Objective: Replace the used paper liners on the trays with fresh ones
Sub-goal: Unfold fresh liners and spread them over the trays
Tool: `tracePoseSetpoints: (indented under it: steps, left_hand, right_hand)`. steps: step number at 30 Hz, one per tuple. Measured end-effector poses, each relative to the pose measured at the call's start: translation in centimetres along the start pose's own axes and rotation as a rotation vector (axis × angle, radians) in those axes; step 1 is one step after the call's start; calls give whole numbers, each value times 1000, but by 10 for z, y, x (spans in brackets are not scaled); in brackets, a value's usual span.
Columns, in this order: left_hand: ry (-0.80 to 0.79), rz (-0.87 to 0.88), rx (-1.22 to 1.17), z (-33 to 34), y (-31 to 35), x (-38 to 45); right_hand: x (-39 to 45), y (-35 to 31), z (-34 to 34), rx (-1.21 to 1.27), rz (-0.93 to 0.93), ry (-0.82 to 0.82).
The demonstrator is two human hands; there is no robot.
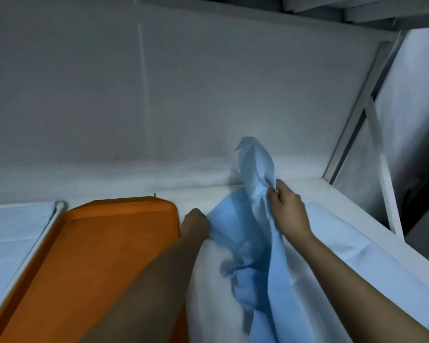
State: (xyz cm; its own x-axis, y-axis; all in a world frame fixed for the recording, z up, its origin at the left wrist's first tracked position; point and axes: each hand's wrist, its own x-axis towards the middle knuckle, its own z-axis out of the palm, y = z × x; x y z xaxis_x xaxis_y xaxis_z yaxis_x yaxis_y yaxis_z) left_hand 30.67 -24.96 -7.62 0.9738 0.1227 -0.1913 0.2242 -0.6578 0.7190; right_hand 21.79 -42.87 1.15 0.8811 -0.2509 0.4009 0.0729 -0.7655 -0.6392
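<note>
The liner [253, 219] pinched in my right hand [289, 211] is plain light blue, crumpled and unpatterned. Left of my left hand [196, 222] the tray [97, 256] is solid orange. Further left lies a pale blue-white sheet [13, 233]. The desk [208, 280] beneath my hands is white, the wall [183, 95] beyond them plain grey-white.

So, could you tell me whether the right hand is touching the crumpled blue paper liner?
Touching. The head view shows the right hand pinching the crumpled blue paper liner, its fingers curled round a bunched fold.
</note>
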Motion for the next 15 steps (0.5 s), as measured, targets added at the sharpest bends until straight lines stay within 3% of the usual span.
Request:
tracePoseSetpoints:
  steps: [6, 10, 15]
  left_hand:
    - [210, 201, -116, -54, 22, 21]
    - [227, 138, -158, -71, 31, 40]
    - [53, 61, -132, -64, 13, 44]
  right_hand:
    - [21, -19, -30, -327, -182, -35]
    - [14, -38, -13, -573, -268, -121]
    - [-11, -37, 51, -442, -185, -570]
